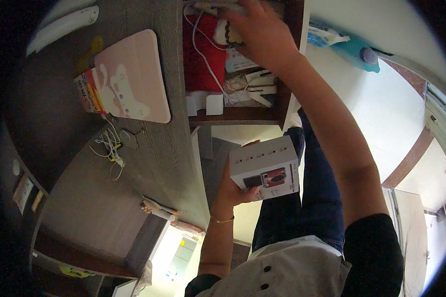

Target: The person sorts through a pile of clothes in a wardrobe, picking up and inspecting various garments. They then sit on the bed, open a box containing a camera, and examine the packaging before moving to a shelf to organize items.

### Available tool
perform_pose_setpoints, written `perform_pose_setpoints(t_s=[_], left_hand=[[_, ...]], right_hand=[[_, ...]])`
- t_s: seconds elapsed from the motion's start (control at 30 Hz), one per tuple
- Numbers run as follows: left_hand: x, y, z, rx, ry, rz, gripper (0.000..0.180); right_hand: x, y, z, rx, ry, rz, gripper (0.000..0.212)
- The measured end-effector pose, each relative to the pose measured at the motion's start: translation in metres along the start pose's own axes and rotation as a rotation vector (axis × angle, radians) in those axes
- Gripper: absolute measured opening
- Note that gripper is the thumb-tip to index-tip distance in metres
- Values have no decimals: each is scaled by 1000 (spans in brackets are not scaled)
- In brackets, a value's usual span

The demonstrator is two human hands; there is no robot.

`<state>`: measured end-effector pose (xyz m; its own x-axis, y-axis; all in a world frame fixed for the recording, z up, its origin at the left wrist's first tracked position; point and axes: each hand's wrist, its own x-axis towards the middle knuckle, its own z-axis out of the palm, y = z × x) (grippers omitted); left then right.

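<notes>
In my left hand (pixel 228 189) is a white cardboard box (pixel 255 157) with a picture of a red camera-like device on its side. The thumb presses on the front face, and fingertips show at the top edge. My right hand (pixel 262 34) reaches into the far part of an open drawer (pixel 238 117). Its fingers are blurred, near a white cable (pixel 199 42) and a small cream-and-dark item (pixel 230 34); whether they grip anything is unclear. Under the cable lies a red flat item (pixel 201 64). Beside it are a pale blue packet (pixel 239 60) and several pale strips (pixel 260 89).
Left of the drawer, the dark wooden desk (pixel 158 153) carries a pink mat with a white animal (pixel 134 79), a tangled white cable (pixel 111 148) and a brush-like item (pixel 157 210). A teal bottle (pixel 357 54) stands at the far right. White blocks (pixel 214 105) sit at the drawer's near end.
</notes>
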<state>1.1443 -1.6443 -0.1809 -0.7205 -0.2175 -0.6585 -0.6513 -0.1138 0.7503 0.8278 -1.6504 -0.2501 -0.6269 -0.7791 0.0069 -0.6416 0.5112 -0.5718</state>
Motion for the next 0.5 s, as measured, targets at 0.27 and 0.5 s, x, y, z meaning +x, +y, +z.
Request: perform_pose_setpoints(t_s=[0.27,0.5], left_hand=[[-26,-5,-10,-46,146,171,66],[-27,-21,-10,-348,136,-42,63]], right_hand=[[-52,-4,9,264,-7,-124,51],[-47,-40,27,438,-215,123,46]])
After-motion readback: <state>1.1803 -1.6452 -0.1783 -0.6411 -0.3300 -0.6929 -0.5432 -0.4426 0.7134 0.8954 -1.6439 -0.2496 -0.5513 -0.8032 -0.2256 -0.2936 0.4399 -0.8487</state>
